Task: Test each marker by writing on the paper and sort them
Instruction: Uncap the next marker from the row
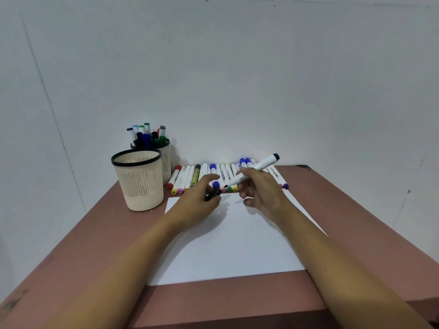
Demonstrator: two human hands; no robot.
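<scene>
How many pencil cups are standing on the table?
2. The nearer cup stands left of the paper; the farther cup, holding markers, stands just behind it, partly hidden by it. No others show.

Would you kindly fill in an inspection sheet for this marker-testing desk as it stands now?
Surface: reddish-brown table, scuffed at the near left corner.
Job's things: white paper sheet lies flat, no marks visible; row of markers lies along its far edge; front cream slotted cup shows no markers above its black rim; rear cream cup holds markers upright.
Clutter: nothing seen.
Grippers: right hand holds a white marker with black end, uncapped; left hand pinches a black cap.
Cables: nothing seen.
Surroundings: plain white wall behind the table.
</scene>
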